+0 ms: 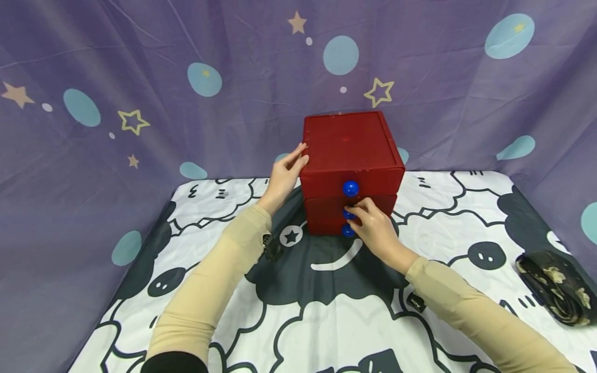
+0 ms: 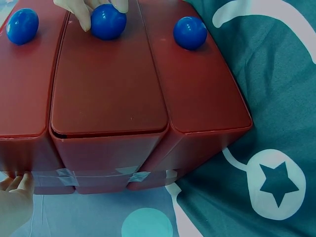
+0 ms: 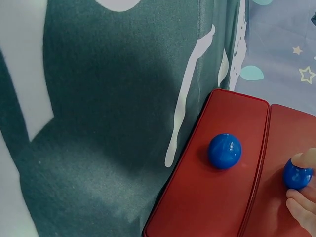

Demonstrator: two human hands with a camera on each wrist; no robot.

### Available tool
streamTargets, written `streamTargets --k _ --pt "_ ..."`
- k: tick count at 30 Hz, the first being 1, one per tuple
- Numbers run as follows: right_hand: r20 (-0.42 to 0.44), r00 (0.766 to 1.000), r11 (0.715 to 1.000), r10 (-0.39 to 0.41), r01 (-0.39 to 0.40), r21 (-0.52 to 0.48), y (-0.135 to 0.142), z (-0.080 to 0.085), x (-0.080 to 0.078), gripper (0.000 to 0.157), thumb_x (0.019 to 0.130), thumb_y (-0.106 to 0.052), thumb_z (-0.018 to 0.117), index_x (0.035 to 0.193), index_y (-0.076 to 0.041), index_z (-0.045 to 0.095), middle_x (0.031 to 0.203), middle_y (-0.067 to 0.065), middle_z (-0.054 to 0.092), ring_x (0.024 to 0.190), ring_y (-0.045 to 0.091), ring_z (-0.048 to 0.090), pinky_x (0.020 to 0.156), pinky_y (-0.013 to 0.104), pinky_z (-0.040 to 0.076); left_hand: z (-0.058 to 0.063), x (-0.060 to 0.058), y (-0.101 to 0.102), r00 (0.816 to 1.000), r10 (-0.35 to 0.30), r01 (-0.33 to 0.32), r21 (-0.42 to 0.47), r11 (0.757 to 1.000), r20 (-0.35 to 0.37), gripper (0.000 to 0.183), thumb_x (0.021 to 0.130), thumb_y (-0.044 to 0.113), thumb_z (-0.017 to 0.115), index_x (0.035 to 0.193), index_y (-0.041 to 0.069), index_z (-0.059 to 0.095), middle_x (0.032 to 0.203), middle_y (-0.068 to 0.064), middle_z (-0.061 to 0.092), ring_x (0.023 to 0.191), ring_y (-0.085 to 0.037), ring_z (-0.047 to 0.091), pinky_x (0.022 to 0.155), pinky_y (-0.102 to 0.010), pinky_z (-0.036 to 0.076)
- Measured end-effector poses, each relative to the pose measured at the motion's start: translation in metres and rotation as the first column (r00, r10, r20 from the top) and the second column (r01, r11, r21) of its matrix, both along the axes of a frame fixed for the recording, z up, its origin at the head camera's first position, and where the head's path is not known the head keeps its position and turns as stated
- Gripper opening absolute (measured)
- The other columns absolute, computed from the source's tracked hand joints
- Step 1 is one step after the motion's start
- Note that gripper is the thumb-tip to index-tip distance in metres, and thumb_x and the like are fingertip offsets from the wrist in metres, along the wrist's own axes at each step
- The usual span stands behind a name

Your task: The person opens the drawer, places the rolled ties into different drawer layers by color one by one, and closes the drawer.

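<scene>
A red box of three stacked drawers (image 1: 345, 140) stands on the cloth, each drawer front bearing a round blue knob. My right hand (image 1: 377, 230) pinches the middle knob (image 2: 108, 22) between thumb and fingers. Just above it is the top knob (image 1: 351, 188), and the bottom knob (image 3: 224, 151) sits just below, untouched. My left hand (image 1: 283, 178) rests with extended fingers against the left side of the box, near its upper edge. A thin dark gap shows along the side edge of the middle drawer front (image 2: 108, 89) in the left wrist view.
A cartoon-patterned black and white cloth (image 1: 298, 331) covers the table. Folded dark floral fabric (image 1: 559, 287) lies at the right edge. Behind the box hangs a purple curtain (image 1: 261, 67) with stars and blue spots. Clear tape (image 2: 98, 176) runs along the box's side.
</scene>
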State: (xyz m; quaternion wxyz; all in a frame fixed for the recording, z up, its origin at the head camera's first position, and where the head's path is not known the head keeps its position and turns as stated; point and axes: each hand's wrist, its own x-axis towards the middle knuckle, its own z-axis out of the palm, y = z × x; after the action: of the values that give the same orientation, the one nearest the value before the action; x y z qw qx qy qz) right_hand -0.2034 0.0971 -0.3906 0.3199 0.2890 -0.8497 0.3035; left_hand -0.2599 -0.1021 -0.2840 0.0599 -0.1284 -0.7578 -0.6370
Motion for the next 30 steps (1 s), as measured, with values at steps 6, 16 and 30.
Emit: streamTargets --k 6,16,30 --pt "-0.009 1.0 1.0 0.011 -0.011 -0.007 0.001 -0.001 -0.001 0.033 0.065 0.006 0.074 0.097 0.001 0.066 0.093 0.011 0.05 0.083 0.023 0.061 0.074 0.033 0.052 0.003 0.003 0.001 1.0 0.003 -0.003 -0.007 1.0 -0.005 0.042 0.09 0.012 0.05 0.13 0.004 0.043 0.139 -0.006 0.035 0.127 -0.013 0.031 0.101 -0.021 0.031" --pt "-0.037 0.999 1.0 0.017 -0.018 -0.012 0.002 0.0 0.001 0.032 0.066 0.006 0.073 0.096 0.0 0.066 0.094 0.013 0.053 0.078 0.023 0.06 0.07 0.033 0.053 0.002 0.001 0.001 1.0 0.008 -0.008 -0.007 1.0 0.0 0.042 0.09 0.012 0.051 0.13 0.005 0.043 0.139 -0.006 0.035 0.128 -0.013 0.031 0.101 -0.021 0.03" --pt "-0.074 0.997 1.0 0.004 -0.005 -0.012 0.006 0.002 0.007 0.024 0.067 0.001 0.074 0.09 -0.001 0.067 0.092 0.013 0.057 0.082 0.024 0.059 0.071 0.036 0.053 -0.018 -0.019 -0.003 0.999 0.027 -0.028 -0.022 0.999 -0.041 0.041 0.089 0.02 0.054 0.129 0.013 0.048 0.137 -0.002 0.038 0.124 -0.006 0.034 0.099 -0.018 0.031"
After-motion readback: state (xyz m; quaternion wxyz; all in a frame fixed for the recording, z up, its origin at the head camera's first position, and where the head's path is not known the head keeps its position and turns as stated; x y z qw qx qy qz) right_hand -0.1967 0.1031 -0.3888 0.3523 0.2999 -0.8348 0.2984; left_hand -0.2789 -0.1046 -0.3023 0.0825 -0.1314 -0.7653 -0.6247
